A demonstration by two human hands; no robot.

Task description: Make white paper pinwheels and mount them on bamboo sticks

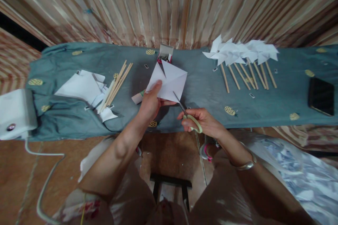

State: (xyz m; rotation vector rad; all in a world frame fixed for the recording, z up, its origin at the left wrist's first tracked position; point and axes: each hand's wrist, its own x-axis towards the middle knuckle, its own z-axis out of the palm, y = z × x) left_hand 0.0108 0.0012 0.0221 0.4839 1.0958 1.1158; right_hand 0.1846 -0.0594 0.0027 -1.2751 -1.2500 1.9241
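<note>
Between sticks [119, 85] and pinwheels [241, 52] — scissors [182, 107] cross paper's [171, 81] edge.

Dim light; the white paper [173, 79] shows pale, shadow marks the left forearm [120, 151] at eight o'clock, a bangle [248, 166] glints at four, and wide-angle stretch (plus blur) splays the curtain [169, 10] toward ten and two.

- Single view worn on the person's head, facing forward and steeply down.
- Near the bare left hand [151, 104] and bare right hand [202, 119], mid-frame.
- Spans brown tiled floor [13, 163], long teal cloth-covered worktop [264, 109] and pleated brown-and-cream fabric curtain [171, 10].
</note>
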